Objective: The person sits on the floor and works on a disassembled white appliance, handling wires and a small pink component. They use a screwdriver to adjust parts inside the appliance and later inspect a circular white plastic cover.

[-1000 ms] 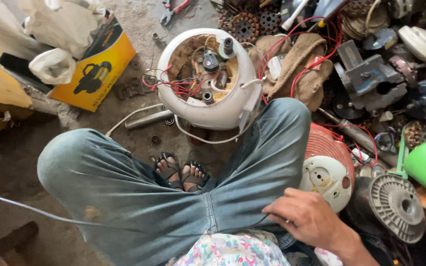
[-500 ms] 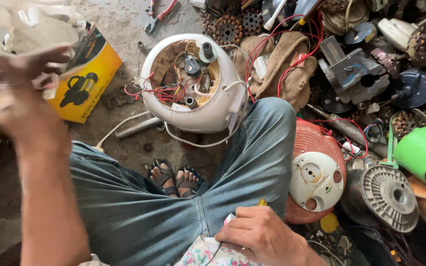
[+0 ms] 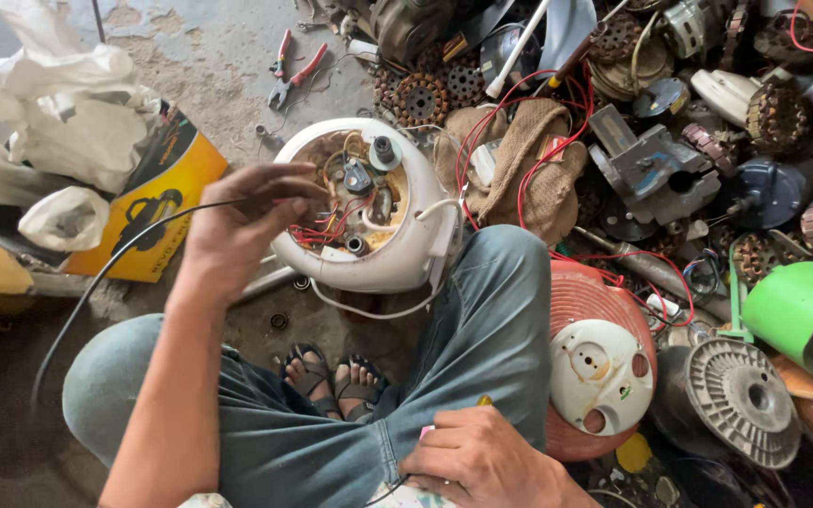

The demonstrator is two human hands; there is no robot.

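My left hand (image 3: 237,226) pinches a thin black cable (image 3: 115,268) and holds its end at the left rim of an opened white round appliance base (image 3: 378,268). Red and white wires, a black knob and small parts show inside the base, which leans against my right knee. My right hand (image 3: 477,461) rests low on my lap, fingers curled around a small tool with a yellow tip and a pink bit showing. I sit cross-legged in jeans with sandalled feet (image 3: 336,381) between my knees.
Red-handled pliers (image 3: 295,75) lie on the floor beyond the base. A yellow box (image 3: 167,202) and white plastic bags (image 3: 68,122) lie left. Right: a burlap bag with red wires (image 3: 534,169), a red-and-white motor cover (image 3: 599,372), a green tub (image 3: 806,315), several rotors and metal parts.
My left hand came down from the raised position at the left and now holds the black cable at the base's rim. My right hand shifted slightly left on my lap.
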